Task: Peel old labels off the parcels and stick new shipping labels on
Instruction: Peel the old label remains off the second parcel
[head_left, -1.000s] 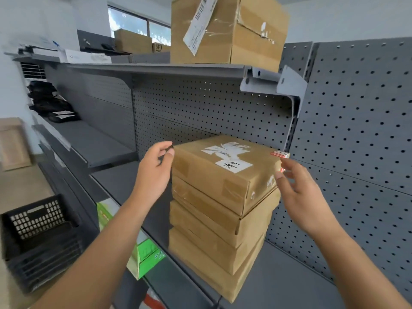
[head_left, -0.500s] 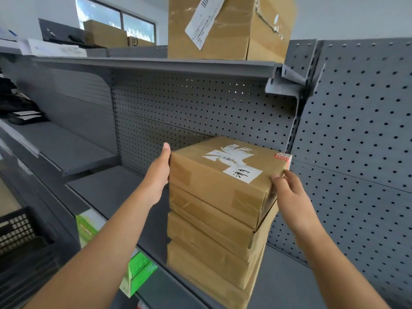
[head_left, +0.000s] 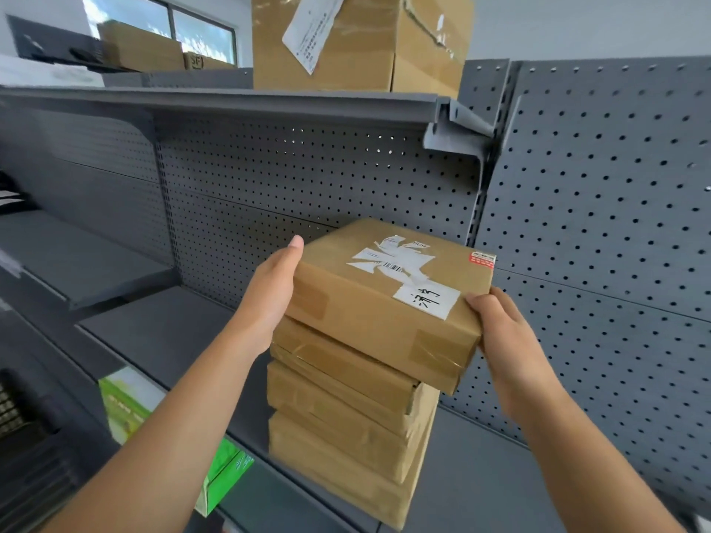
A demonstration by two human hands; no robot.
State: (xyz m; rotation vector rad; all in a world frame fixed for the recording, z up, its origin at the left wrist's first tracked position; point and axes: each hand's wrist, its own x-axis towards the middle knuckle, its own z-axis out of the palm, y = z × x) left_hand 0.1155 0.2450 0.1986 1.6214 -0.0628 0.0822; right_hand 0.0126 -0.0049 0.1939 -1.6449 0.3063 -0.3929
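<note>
Lifted askew off the stack since 0.5 s ago, top parcel sits between my 2 hands, old label face-up nearer right hand, which pinches its near-right corner, thumb on top; left hand presses its left side, finger curl hidden.

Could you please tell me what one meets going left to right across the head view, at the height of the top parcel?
grey shelf → left hand → top parcel → right hand → pegboard panel
</note>
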